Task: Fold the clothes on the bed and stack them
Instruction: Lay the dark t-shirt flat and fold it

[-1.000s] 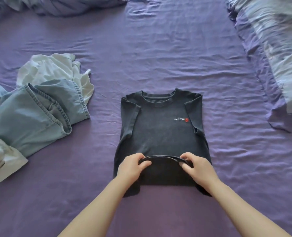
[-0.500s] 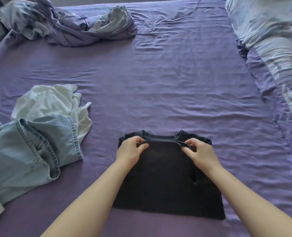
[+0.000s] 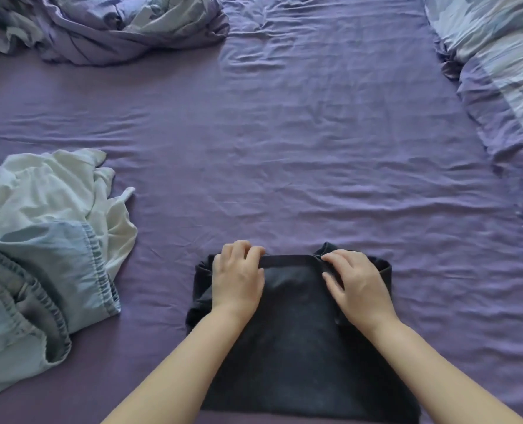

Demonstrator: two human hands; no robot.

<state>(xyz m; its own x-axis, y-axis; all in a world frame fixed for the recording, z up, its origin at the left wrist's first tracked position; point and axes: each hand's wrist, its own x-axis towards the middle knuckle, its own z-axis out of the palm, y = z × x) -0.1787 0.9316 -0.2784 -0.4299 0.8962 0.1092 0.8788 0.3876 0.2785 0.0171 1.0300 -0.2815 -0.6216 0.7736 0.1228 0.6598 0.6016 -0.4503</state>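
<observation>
Your left hand [image 3: 238, 278] lies on the near left part of the dark T-shirt [image 3: 296, 332], with its fingers curled over the hem band at the far edge of the folded layer. The thumb lies on top of the fabric, so the hand grips the hem. Your right hand [image 3: 356, 287] lies on the near right part of the same garment. Its fingers [image 3: 335, 258] bend over the right end of the hem band and pinch it against the cloth below.

The dark T-shirt lies flat on the purple bed sheet [image 3: 300, 148], at the near centre of the bed. Its lower half is folded over the upper half, and the hem sits at the far edge, close to the collar. A small part of the shoulder shows beyond the hem on the right side, and a sleeve edge shows on the left side.

To the left of the T-shirt, well apart from it, a pair of light blue jeans [image 3: 40, 286] lies crumpled. A white garment [image 3: 49, 191] lies partly under the jeans on their far side. A bunched blanket [image 3: 116, 26] lies at the far left corner. A patterned pillow [image 3: 504, 56] lies along the right edge of the bed.
</observation>
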